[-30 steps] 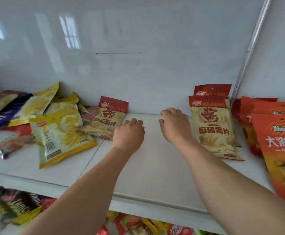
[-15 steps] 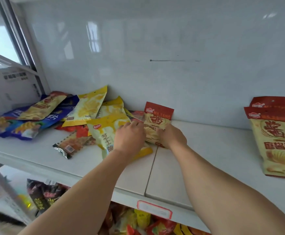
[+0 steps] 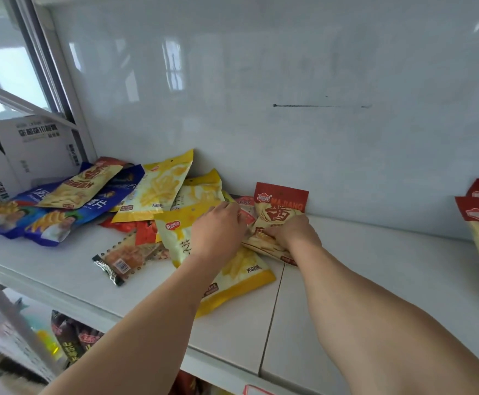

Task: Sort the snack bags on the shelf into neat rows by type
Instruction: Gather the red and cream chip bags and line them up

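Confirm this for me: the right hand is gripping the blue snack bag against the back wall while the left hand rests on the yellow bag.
Not quite. In the head view the right hand grips the red-topped tan bag by the back wall, not a blue one. The blue bags lie untouched at the left of the shelf. The left hand does rest on the yellow bag.

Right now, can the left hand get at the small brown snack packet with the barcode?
Probably yes. The left hand rests on a yellow bag, and the brown packet lies just to its left on the shelf, uncovered on top, with nothing between them.
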`<state>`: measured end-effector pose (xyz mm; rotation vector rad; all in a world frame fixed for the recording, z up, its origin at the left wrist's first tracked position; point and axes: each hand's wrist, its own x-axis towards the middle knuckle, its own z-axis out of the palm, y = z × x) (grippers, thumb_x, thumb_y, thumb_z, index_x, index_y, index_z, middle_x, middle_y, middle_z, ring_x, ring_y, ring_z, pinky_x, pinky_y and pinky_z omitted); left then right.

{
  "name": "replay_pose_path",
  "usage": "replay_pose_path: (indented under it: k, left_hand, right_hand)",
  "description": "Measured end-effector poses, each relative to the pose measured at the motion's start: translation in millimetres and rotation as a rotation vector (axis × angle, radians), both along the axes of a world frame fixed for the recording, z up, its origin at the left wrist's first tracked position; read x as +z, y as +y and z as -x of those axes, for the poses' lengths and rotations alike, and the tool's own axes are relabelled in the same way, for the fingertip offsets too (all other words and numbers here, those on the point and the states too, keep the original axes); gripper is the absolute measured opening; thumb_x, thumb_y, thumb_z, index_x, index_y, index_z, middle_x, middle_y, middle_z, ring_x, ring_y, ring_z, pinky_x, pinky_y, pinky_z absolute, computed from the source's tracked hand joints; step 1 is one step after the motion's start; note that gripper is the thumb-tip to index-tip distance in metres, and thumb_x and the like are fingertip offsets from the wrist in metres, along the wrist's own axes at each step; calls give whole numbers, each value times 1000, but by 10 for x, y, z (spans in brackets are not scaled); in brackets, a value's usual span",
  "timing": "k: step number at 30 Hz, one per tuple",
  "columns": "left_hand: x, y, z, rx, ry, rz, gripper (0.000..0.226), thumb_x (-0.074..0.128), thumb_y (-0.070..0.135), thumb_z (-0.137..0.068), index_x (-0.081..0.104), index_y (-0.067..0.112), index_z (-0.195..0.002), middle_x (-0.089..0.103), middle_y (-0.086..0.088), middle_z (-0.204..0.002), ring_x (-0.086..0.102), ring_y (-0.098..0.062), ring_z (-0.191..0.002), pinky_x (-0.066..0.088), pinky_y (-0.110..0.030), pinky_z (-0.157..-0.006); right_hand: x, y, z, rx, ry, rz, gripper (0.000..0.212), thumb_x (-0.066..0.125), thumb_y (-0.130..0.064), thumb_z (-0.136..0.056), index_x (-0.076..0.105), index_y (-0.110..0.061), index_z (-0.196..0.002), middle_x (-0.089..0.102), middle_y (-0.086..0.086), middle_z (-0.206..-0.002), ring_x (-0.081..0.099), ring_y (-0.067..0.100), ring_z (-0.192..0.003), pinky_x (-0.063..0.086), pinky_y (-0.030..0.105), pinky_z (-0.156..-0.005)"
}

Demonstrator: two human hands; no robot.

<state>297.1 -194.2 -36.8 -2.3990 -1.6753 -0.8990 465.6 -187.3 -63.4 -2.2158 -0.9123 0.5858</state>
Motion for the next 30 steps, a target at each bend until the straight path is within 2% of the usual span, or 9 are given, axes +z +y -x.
replay_pose_path:
  k: [3,5,6,11,16,20,23,27,30]
  left_hand:
    - [9,24,-21,3,-24,29,30,43,34,-102,68,22,-112,66,5,-111,62,-20,-99,44,-28,-66]
    - [26,50,-4,20,-39,40,31,43,37,-102,68,21,-112,66,4,-111,62,-20,-100,48,-30,-69]
    - [36,66,14,29,-44,43,31,43,37,-102,68,21,-112,66,4,-111,62,-21,-101,49,-31,-70]
    - [132,149,174,66,-95,64,32,42,36,-103,66,22,-119,66,2,-115,63,-24,-100,53,-33,-72]
    - [227,221,398,83,-148,53,34,41,36,-104,62,24,-127,65,4,-121,63,-22,-104,50,-32,-72]
    - [293,330,632,113,-226,51,35,42,37,-103,62,23,-129,66,3,-121,64,-23,-102,49,-33,-74]
    - [352,438,827,132,-278,49,35,43,36,-102,61,23,-129,67,2,-120,63,-23,-101,46,-32,-71]
    - [405,672,1183,166,-366,63,37,44,36,-102,61,22,-131,67,-1,-124,61,-25,-108,41,-31,-74]
    - [377,911,1489,153,-356,49,36,44,38,-102,62,22,-129,67,1,-124,62,-24,-105,41,-32,-71]
  right_hand:
    - [-18,83,-51,63,82,-146,56,82,-40,-75,60,-11,-118,70,4,-109,63,24,-90,47,29,-77]
    - [24,112,-54,106,117,-258,26,81,-29,-80,65,-16,-96,70,2,-101,61,21,-84,46,28,-76]
    - [49,132,-41,123,149,-311,21,81,-26,-81,65,-18,-92,71,2,-100,62,20,-84,48,28,-78]
    - [161,247,59,138,303,-500,29,87,-23,-72,72,-19,-97,77,-2,-94,73,22,-87,59,46,-86]
    - [307,337,147,159,314,-542,63,91,-28,-60,62,-16,-115,74,-2,-104,72,21,-92,58,46,-88]
    - [486,372,359,233,353,-615,69,91,-31,-57,59,-17,-117,73,-1,-106,72,21,-93,60,45,-85]
    - [602,408,583,257,409,-635,57,89,-21,-68,56,-12,-113,71,3,-106,71,25,-93,59,46,-85]
    - [682,520,884,320,536,-589,33,87,-16,-70,73,-9,-99,78,8,-93,76,32,-85,60,54,-83]
    - [762,646,1145,315,595,-553,21,82,-11,-78,75,-8,-97,79,9,-92,76,32,-85,60,53,-83]
